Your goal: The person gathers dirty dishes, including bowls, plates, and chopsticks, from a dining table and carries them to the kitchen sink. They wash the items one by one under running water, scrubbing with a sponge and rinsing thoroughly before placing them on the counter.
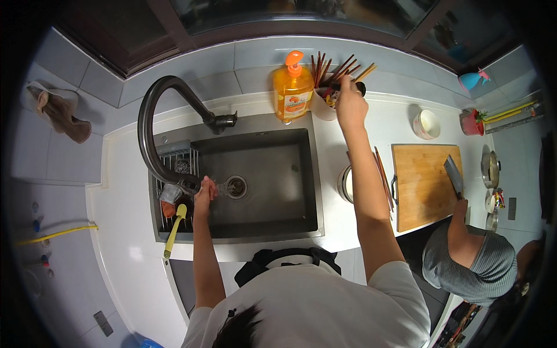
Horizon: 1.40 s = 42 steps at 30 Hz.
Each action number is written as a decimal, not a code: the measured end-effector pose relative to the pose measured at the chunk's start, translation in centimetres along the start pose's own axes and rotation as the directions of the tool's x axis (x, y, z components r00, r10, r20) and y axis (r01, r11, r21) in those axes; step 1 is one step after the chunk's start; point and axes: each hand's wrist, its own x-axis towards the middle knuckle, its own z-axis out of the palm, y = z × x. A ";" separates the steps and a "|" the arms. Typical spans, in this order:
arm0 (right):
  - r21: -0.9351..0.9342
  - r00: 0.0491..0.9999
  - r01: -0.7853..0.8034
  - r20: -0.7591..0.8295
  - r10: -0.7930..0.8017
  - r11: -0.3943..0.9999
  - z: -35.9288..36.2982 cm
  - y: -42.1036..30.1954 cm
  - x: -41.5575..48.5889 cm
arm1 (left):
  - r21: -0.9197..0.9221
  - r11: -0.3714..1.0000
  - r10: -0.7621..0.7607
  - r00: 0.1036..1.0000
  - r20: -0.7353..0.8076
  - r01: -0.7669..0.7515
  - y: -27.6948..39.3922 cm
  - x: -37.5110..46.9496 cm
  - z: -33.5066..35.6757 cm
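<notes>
My left hand (206,194) is under the spout of the dark pull-down faucet (150,126), with water running over the fingers into the steel sink (270,187). No held object shows in it. My right hand (351,106) is at the white utensil holder (323,107), from which wooden chopsticks (320,69) stand up. Its fingers are over the holder, beside a dark rounded utensil part (360,88); whether they grip something cannot be told. An orange dish soap pump bottle (293,93) stands left of the holder. More chopsticks (382,178) lie on the counter by a round white container (347,184), partly behind my right forearm.
On the right, another person's hand (460,206) holds a cleaver (454,174) over a wooden cutting board (424,195). Behind the board is a white bowl (427,125). A wire rack (191,158) at the sink's left holds scrubbers and a yellow-green handled utensil (175,230).
</notes>
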 end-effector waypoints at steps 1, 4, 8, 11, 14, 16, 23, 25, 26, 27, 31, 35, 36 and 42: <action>-0.051 0.992 -0.016 0.128 0.022 0.999 0.5 0.0 0.2 | 0.035 0.999 -0.011 0.999 -0.050 0.012 0.5 -0.2 0.2; -0.096 0.962 0.090 0.267 -0.062 0.991 2.0 1.9 0.5 | 0.115 0.993 0.047 0.998 -0.042 -0.041 1.5 0.0 0.6; 0.084 0.963 0.226 0.128 -0.235 0.971 -2.9 2.7 -0.4 | 0.121 0.986 0.127 0.989 -0.079 -0.117 1.3 -0.2 0.6; 0.176 0.986 0.160 0.010 -0.165 0.971 -7.5 5.5 -3.8 | 0.098 0.974 0.205 0.979 0.001 -0.204 -0.6 0.3 -0.8; 0.113 0.964 0.141 0.210 -0.162 0.984 -9.0 9.1 -9.4 | 0.069 0.960 0.268 0.963 0.042 -0.270 -1.0 -0.4 -0.1; 0.202 0.927 0.037 0.359 -0.109 0.979 -9.2 10.1 -13.3 | 0.092 0.951 0.283 0.951 0.128 -0.295 -1.6 -0.5 -0.5; -0.219 0.824 0.171 0.567 -0.017 0.961 -5.1 12.3 -20.1 | 0.233 0.940 0.247 0.968 0.032 -0.248 -0.4 -2.2 1.1; -0.324 0.776 0.216 0.630 0.040 0.921 -4.5 11.7 -19.9 | 0.352 0.873 0.311 0.941 0.134 -0.338 -0.4 -2.2 0.7; -0.339 0.785 0.151 0.611 0.096 0.928 -3.2 12.0 -20.1 | 0.398 0.854 0.305 0.942 0.141 -0.336 -0.4 -2.6 0.5; -0.351 0.762 0.066 0.622 0.180 0.934 -2.4 12.2 -19.9 | 0.441 0.834 0.295 0.944 0.150 -0.331 0.2 -3.2 1.1; -0.307 0.703 -0.115 0.647 0.296 0.945 -0.7 13.1 -19.5 | 0.605 0.740 0.241 0.956 0.170 -0.294 1.9 -5.2 0.6; -0.320 0.765 -0.083 0.586 0.266 0.944 -2.9 14.1 -19.5 | 0.579 0.769 0.174 0.961 0.216 -0.270 2.4 -6.7 -0.1; -0.229 0.834 -0.094 0.513 0.202 0.969 -5.3 12.6 -19.2 | 0.554 0.783 0.208 0.958 0.199 -0.285 2.7 -7.2 0.1; 0.308 0.909 -0.024 0.404 -0.108 0.951 -9.1 3.8 -17.5 | 0.429 0.874 0.144 0.965 0.221 -0.229 2.1 -7.1 -0.1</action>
